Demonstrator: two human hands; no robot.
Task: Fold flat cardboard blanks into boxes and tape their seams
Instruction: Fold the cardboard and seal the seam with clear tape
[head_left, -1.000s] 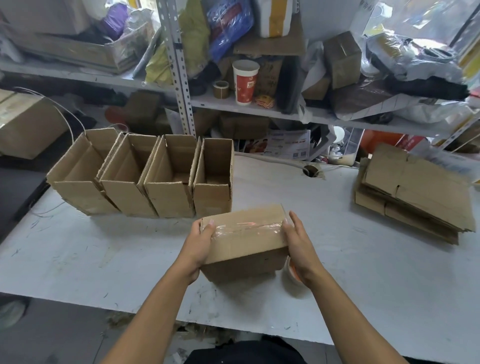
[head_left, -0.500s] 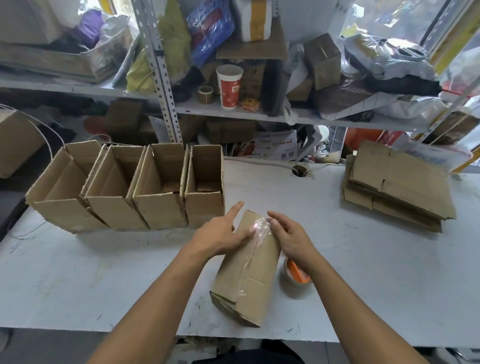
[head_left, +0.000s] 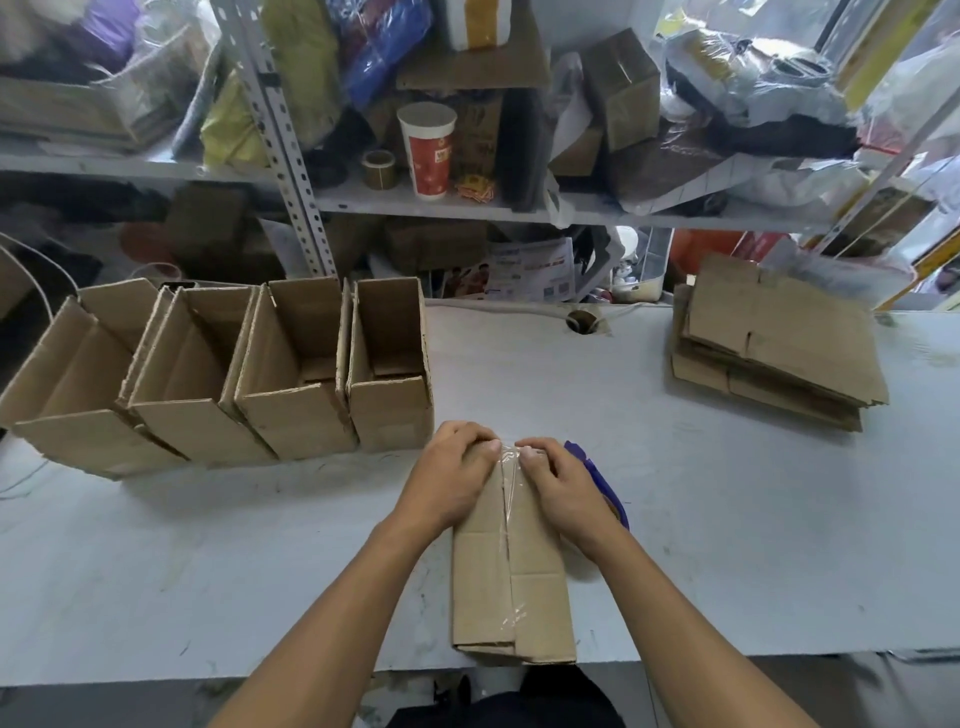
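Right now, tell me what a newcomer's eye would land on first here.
First, both hands, left hand and right hand, pressing clear tape over the far end of a cardboard box at the table's near edge. Next, four open boxes in a row at left, and flat blanks stacked at right.

A red-and-white paper cup (head_left: 427, 150) is parked upright on the metal shelf (head_left: 415, 205) at upper centre, just beside a small brown roll (head_left: 378, 169). Printed leaflets (head_left: 530, 270) are propped underneath, and plastic bags (head_left: 753, 78) are piled at upper right.
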